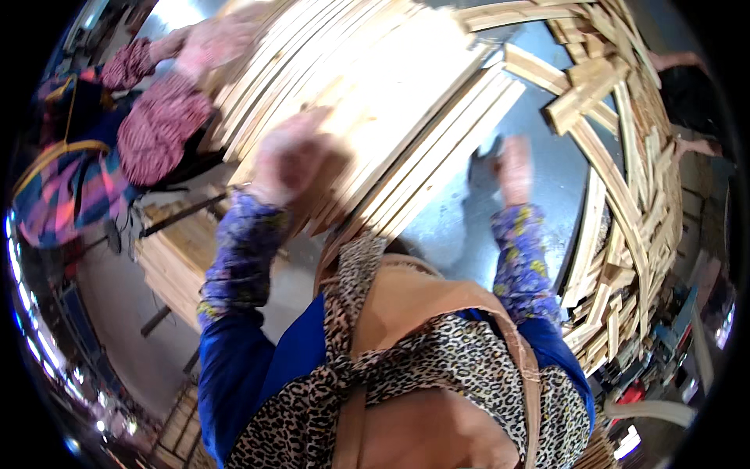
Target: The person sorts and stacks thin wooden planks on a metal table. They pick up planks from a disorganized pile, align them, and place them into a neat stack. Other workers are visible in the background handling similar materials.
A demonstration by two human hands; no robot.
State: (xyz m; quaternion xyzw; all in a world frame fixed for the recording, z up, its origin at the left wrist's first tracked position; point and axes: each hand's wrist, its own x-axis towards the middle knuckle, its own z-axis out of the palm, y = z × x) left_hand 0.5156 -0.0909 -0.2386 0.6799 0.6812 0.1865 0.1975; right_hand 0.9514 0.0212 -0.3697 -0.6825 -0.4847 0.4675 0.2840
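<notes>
Left hand (291, 156) grip rests on pale, smooth wooden slats (367, 102).

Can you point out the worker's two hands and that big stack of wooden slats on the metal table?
left hand (291, 156), head view, back of the blurred hand on the slats.
right hand (515, 168), head view, back of the hand above the table.
stack of wooden slats (391, 102), head view, top face.

Left hand (285, 156), blurred, rested on stacked wooden slats (375, 102); right hand (514, 168) hovered open above grey metal counter (547, 180); loose slat pile (625, 156) lay at right.
</notes>
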